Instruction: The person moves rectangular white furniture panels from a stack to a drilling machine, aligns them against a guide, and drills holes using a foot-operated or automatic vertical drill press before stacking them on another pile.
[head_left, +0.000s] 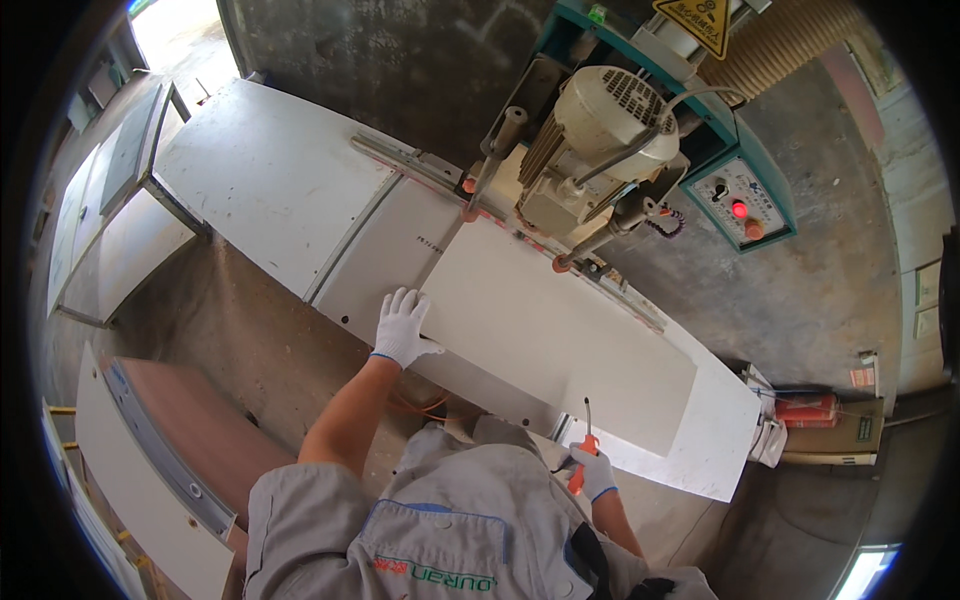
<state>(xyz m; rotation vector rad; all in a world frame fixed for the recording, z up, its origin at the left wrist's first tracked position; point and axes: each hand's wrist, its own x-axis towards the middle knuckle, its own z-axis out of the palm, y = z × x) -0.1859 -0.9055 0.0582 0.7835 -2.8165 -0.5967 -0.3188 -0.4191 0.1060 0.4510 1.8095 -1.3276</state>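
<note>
A pale rectangular panel (560, 330) lies flat on the machine table, its long far edge beneath the drilling machine (600, 150). In a white knitted glove, my left hand (402, 327) rests with its fingers stretched out at the panel's left end. My right hand (597, 472), gloved the same way, is closed around the handle of an orange-red tool (590, 445). The tool's thin metal shaft points up and away, over the panel's near edge. Whether it is a screwdriver or an air blow gun, I cannot tell.
The metal table (270, 170) extends far left and near right. A control box (740, 200) with a lit red lamp hangs from the machine. Boards (140, 470) stand at the lower left. Red extinguishers (805, 410) sit at right. An orange hose (420, 406) lies below the table.
</note>
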